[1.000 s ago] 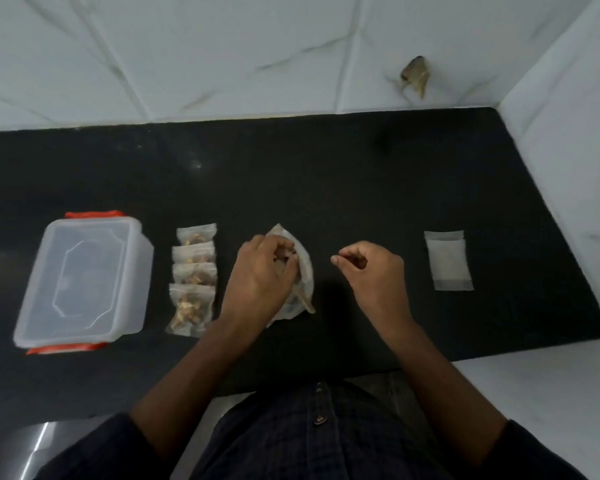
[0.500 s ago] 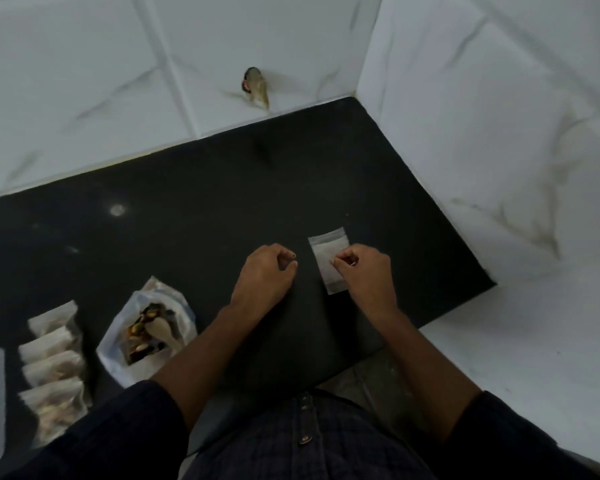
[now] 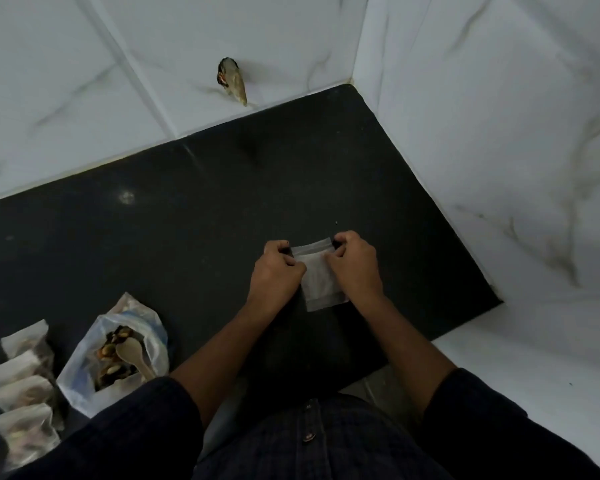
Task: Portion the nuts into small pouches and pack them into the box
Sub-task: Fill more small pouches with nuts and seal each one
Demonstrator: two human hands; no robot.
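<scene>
- Progress: 4 filled pouches (image 3: 21, 400) lie in a row on the worktop (image 3: 194, 244), far off to the left of my hands at the frame edge. Each shows nuts through cloudy plastic; I cannot tell whether they are sealed.
- In hand: a 5th pouch (image 3: 321, 280), flat and, as far as I can see, empty. It lies on the worktop between my hands.
- Left hand (image 3: 278, 271): fingers curled, pinching the pouch's upper left edge near the mouth.
- Right hand (image 3: 354, 265): fingers curled, pinching the upper right edge near the mouth.
- Judgement: I am pulling the mouth of the pouch open, so this step is preparation for filling; no nuts have gone in.
- Supply: the bulk bag (image 3: 118, 355) stands open below and to the left of my left hand, between it and the filled row. Mixed nuts (image 3: 110, 348) are visible inside, with a pale spoon (image 3: 132, 351) resting bowl-up in them.
- The box is not in view, so its contents cannot be recorded.
- Left to do, judged from this layout: fill and close pouch 5, possibly more while the bulk bag holds nuts, then move every pouch into the box. Packing seems not yet begun, since all 4 lie on the worktop.
</scene>
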